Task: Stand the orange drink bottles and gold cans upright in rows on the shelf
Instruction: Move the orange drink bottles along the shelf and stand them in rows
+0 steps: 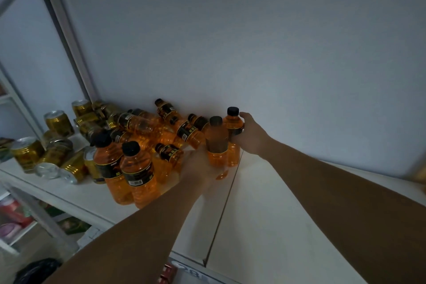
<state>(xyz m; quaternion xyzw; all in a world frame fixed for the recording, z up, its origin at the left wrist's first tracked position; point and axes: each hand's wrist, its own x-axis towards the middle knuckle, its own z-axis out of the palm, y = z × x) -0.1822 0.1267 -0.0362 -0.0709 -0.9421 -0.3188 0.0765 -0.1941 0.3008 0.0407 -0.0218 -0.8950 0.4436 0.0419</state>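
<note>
Orange drink bottles with black caps and dark labels lie in a heap (161, 127) against the white back wall. Two more bottles (129, 168) stand upright near the shelf's front. My right hand (250, 134) grips an upright bottle (234, 131) by the wall. My left hand (200, 168) holds a second upright bottle (216, 143) just in front of it, blurred by motion. Gold cans (57, 145) sit at the left, some standing, some on their sides.
The white shelf (265, 203) has a seam running front to back right of the bottles. A grey post (69, 37) marks the left corner. Lower shelves with coloured packages (13, 217) show at bottom left. A dark bag (39, 270) lies below.
</note>
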